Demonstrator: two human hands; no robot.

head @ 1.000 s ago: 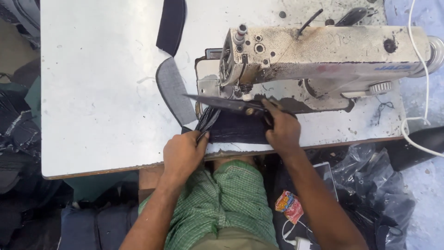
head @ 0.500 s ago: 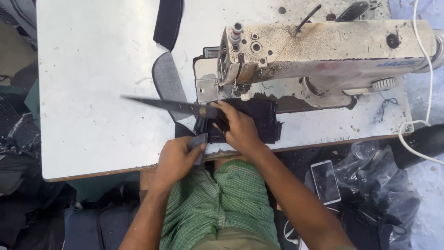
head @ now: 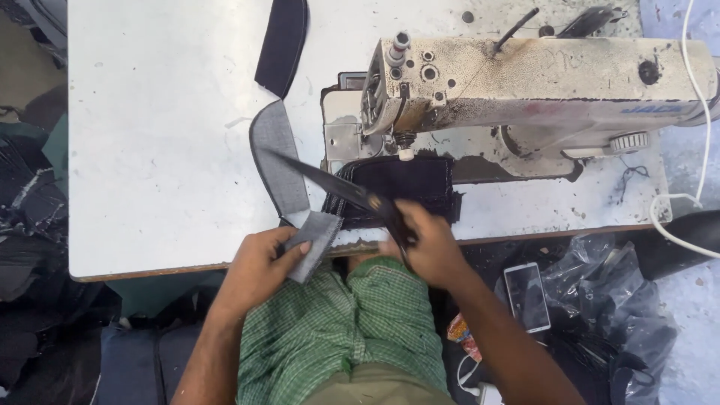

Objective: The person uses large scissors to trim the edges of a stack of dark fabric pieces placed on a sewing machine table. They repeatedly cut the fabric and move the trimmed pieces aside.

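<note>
Since a second ago the long dark scissors have swung away from the machine head and now lie slanting from upper left to lower right, their tip over the grey strip and their handles down at the table's near edge, while the right hand has drawn back from the dark cloth toward the person's lap. Largest in view is the white, scuffed work table, and on its right part stands the worn cream-coloured sewing machine with its needle end to the left. Under the needle lies a dark navy piece of denim, flat on the table and reaching to the near edge. A long narrow grey denim strip curves from a darker band at the table's far side down to the near edge, just left of the navy piece. Its lower end folds over the edge and rests in the left hand, whose thumb lies on top of the cloth with the fingers curled beneath it, pinching it just off the table. The right hand is closed around the scissors' handles, its fingers wrapped through and over them, though motion blur hides the exact grip; the blades look nearly closed. Below the table show the person's green checked shorts, and a phone lies on dark plastic bags to the right.
</note>
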